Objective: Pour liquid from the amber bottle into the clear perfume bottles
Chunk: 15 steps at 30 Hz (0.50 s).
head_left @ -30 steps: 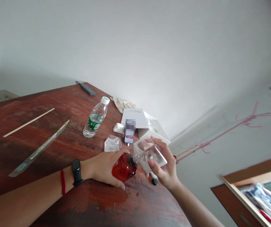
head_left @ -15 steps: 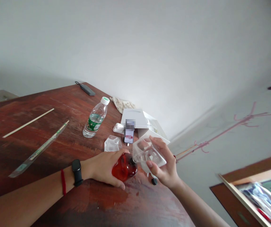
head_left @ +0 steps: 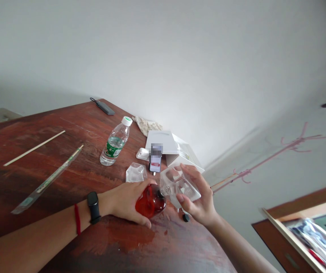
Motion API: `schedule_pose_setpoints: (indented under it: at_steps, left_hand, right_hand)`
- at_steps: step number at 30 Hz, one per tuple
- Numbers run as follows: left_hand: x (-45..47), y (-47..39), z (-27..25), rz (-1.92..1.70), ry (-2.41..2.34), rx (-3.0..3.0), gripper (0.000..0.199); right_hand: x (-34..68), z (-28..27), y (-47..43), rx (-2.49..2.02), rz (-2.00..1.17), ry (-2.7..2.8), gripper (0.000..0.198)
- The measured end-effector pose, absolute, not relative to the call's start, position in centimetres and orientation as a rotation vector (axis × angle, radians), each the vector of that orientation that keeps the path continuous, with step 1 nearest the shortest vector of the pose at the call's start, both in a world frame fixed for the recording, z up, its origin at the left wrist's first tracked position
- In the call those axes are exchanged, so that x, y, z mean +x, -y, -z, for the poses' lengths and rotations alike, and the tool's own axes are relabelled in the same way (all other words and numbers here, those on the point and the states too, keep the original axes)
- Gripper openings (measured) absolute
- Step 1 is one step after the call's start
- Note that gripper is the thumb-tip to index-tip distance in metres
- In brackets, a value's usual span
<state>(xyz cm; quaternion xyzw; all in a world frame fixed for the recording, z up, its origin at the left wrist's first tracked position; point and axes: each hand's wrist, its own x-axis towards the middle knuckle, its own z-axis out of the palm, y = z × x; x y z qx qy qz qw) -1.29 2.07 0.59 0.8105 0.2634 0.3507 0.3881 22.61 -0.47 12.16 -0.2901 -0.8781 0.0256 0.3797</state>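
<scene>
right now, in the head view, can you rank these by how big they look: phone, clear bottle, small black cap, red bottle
1. Clear bottle and red bottle: both partly covered, too close to rank
2. Phone
3. Small black cap

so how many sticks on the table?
2: bare stick, far left on the table; wrapped stick beside it, nearer the left hand. Wrapper may hide more.
</scene>
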Motion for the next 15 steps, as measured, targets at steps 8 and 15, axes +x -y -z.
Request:
schedule_pose_setpoints:
  at_steps: [8, 15]
  left_hand:
    - [-1.25, -2.16, -0.45, -0.877, -0.677, 2.114, 0.100]
    - [-1.11, -2.19, -0.11, -0.875, -0.681, 2.124, 0.103]
  right_hand:
    - [22.49, -12.33, 0.54, -0.708, -0.048, 2.260, 0.062]
    - [22.73, -12.41, 0.55, -0.708, -0.016, 2.296, 0.063]
